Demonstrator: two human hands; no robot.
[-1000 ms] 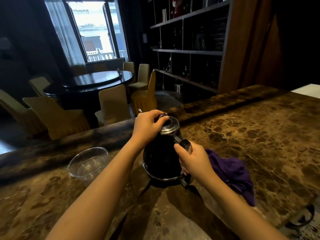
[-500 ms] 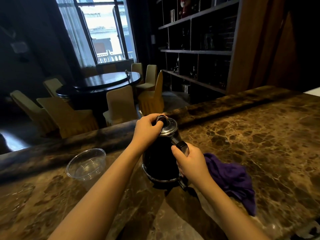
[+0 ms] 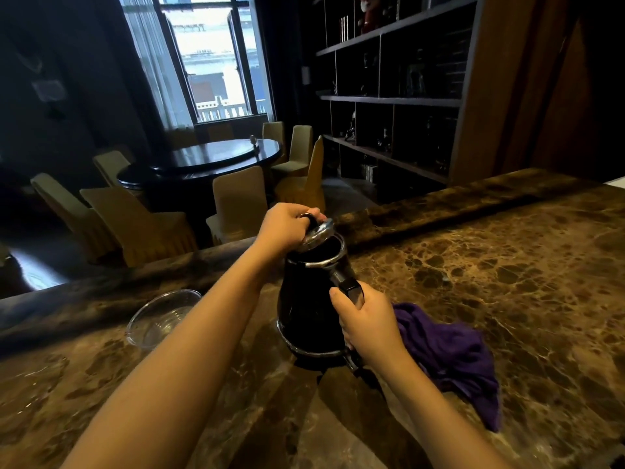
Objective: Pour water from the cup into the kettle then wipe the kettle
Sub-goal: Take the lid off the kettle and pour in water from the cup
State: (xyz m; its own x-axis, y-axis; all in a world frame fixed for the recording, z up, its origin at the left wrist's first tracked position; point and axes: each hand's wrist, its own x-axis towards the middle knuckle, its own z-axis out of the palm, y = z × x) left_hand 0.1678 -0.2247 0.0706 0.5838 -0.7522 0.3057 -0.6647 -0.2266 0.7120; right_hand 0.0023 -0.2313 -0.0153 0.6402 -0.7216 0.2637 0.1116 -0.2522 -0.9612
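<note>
Left hand (image 3: pixel 285 226) pinches lid (image 3: pixel 316 233) by its knob, tilted above kettle (image 3: pixel 309 299) mouth. Right hand (image 3: pixel 367 321) wraps kettle handle. Kettle stands on desk (image 3: pixel 507 265); cup (image 3: pixel 162 318) left of kettle, purple cloth (image 3: pixel 449 357) right.

Hands (image 3: pixel 287 228) tilt kettle (image 3: pixel 309 309) lid (image 3: pixel 316 233).

Brown marble counter (image 3: pixel 507 282) (veined) under kettle (image 3: pixel 306 309), clear cup (image 3: pixel 162 316), purple cloth (image 3: pixel 449 357).
</note>
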